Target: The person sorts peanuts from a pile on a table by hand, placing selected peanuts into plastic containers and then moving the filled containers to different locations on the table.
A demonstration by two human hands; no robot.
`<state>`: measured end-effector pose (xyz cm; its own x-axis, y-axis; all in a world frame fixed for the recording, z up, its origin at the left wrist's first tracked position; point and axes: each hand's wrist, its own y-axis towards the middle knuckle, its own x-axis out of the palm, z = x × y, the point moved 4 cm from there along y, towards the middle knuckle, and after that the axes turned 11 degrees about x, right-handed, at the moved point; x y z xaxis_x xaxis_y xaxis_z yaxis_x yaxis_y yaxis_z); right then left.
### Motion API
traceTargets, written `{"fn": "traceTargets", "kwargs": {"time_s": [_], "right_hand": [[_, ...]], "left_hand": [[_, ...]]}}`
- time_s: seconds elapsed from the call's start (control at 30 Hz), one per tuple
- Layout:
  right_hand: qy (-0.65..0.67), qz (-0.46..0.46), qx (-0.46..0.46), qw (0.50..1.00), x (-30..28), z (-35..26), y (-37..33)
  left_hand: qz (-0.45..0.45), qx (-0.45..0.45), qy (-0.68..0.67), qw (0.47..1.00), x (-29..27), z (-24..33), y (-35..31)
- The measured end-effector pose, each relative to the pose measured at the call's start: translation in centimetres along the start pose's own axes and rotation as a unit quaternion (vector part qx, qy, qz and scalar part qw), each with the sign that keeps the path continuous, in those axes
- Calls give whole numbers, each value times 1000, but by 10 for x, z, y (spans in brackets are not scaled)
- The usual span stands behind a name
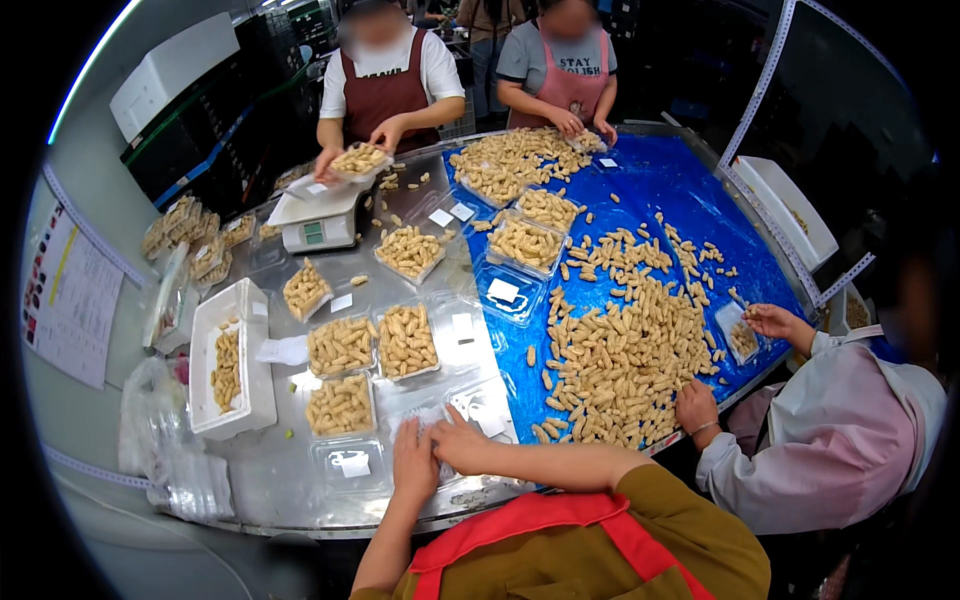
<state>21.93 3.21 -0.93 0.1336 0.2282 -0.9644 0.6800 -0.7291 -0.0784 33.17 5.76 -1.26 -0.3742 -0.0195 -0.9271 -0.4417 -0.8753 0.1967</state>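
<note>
Peanut trays point(407, 342), several filled; peanut heap point(640, 360), unpacked; left hand point(413, 462), right hand point(460, 442): close together, grip indiscernible.

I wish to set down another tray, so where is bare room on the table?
Bare: grey metal tabletop between white rectangular foam box, clear crumpled plastic bags and clear square plastic tray; also blue plastic sheet right of the far tan peanut heap. Crowded: the near heap.
</note>
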Motion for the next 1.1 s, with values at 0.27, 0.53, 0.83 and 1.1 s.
{"fn": "traceTargets", "kwargs": {"time_s": [0.27,0.53,0.83,1.1], "right_hand": [[165,108,-53,979,0,20,-25],[344,201,113,910,-35,49,-63],[283,102,344,889,-30,75,-143],[323,105,414,845,-21,79,-138]], "left_hand": [[-98,9,42,994,22,3,-6],[-72,-18,-36,997,7,7,0],[-52,0,-9,999,10,12,5],[-119,6,14,993,31,7,11]]}}
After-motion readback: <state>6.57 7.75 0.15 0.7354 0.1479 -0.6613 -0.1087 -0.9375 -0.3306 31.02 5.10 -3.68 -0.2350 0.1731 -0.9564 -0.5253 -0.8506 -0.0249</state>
